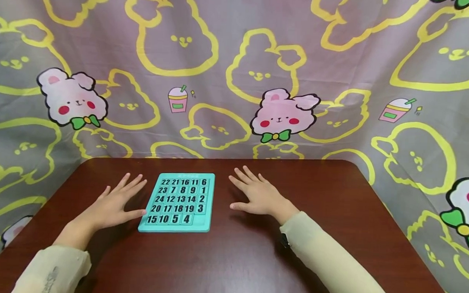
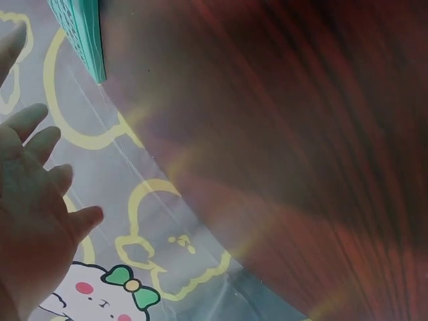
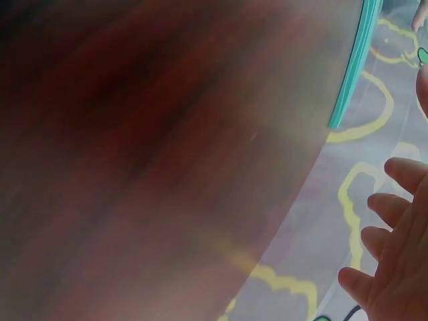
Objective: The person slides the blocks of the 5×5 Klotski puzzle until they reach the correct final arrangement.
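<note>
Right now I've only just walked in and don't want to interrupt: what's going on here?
A person has their left hand and right hand spread on either side of a number puzzle on the table. Neither grips it; the left thumb is at its edge, but whether it touches is unclear. Its tiles are out of number order, with a gap bottom right.

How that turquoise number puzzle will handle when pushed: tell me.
The number puzzle looks stiff, given its straight-edged frame. Lying flat on the glossy table, it would probably slide rather than tip. Its tiles might shift, with one corner space empty.
</note>
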`<state>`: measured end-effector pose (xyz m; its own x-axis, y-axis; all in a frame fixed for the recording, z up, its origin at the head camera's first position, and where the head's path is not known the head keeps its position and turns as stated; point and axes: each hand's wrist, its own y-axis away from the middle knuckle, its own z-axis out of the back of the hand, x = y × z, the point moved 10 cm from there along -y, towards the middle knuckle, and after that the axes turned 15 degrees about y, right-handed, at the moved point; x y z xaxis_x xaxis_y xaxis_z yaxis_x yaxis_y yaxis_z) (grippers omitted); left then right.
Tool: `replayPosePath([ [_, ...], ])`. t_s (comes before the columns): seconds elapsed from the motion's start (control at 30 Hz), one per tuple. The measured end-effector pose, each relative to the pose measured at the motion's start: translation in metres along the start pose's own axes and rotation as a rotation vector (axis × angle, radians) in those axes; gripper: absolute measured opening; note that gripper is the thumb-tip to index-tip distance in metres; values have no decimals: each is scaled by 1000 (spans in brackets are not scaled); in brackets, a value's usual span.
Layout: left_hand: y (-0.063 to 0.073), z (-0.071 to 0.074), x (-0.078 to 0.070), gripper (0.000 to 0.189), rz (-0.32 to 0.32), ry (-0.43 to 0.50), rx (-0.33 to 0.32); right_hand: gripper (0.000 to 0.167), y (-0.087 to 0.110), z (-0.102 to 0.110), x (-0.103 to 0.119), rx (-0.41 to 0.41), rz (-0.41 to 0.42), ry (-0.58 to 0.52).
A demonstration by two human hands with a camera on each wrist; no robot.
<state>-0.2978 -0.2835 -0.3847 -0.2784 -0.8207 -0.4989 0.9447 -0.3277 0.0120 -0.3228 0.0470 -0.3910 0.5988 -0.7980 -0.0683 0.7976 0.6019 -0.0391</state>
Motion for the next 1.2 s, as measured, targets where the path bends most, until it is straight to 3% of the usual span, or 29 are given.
replayPosePath([
  [0.2,-4,-4,-4,89,-29,55,29,85,-18,-3,21,30,57,-22],
  [0.47,-10,-10,-3,88,-32,63,41,89,-37,-8,38,70,88,-46],
  [0.87,-12,-18,-4,87,-33,94,72,90,-43,-21,43,141,95,-79],
  [1.2,-13,-21,-2,83,-57,95,86,85,-46,-26,52,191,120,-37],
])
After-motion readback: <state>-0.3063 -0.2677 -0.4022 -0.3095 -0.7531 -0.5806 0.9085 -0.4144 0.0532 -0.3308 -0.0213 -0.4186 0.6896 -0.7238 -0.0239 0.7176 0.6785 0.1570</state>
